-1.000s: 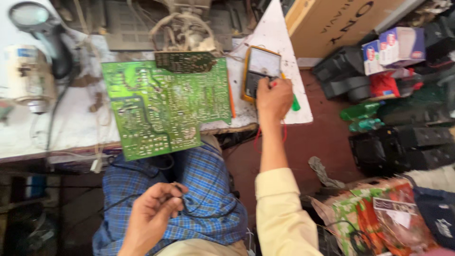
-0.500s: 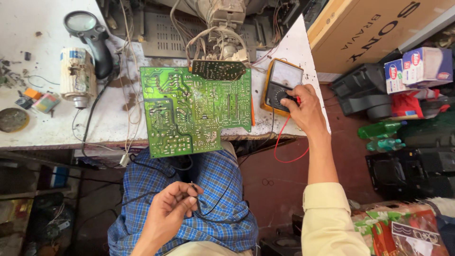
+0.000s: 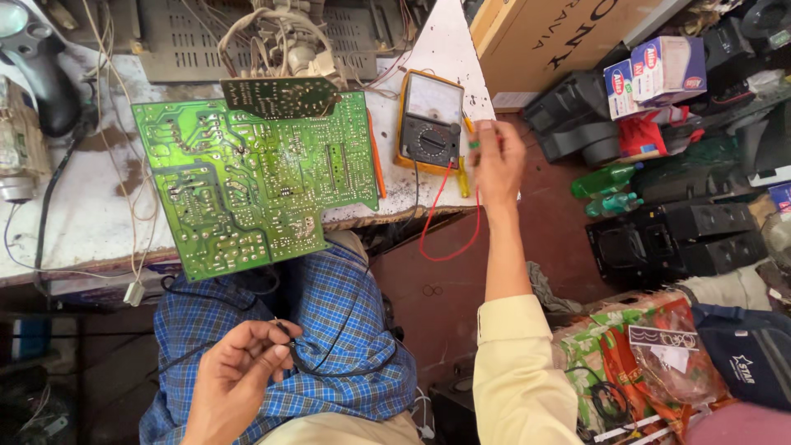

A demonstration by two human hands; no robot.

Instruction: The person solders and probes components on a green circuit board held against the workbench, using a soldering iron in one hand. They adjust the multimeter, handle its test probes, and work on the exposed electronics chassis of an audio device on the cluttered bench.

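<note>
Nearest the camera, low in the view, left hand (image 3: 235, 383) curled over a lap in blue checked cloth (image 3: 329, 330), thumb and forefinger pinched together on a thin black lead (image 3: 329, 363) that loops across the fabric; tip of that lead hidden inside the pinch, far end lost under the table edge. Beside it, pale yellow sleeve (image 3: 515, 371), cuff and forearm reaching up the frame. Further out, right hand (image 3: 498, 161) raised at the corner of a worn white table (image 3: 82, 222), fingertips closed on a small green-tipped object, too small and blurred to name; a slender red lead (image 3: 449, 231) hanging in a slack curve just below it, its upper end hard to trace. Just left of that hand, a yellow-cased analogue multimeter (image 3: 430, 124) lying flat, round selector dial below a pale scale window. Left again, a large green circuit board (image 3: 255, 181), solder side up, glossy and densely tracked, notched at its lower right and overhanging the table's front edge; a smaller dark board (image 3: 280, 95) resting against its top edge. Beyond, a grey slotted plastic housing (image 3: 181, 41) with tangled white wires, cut off by the top of the frame. Far left, a black-handled magnifier (image 3: 33, 66), only partly in view.
</note>
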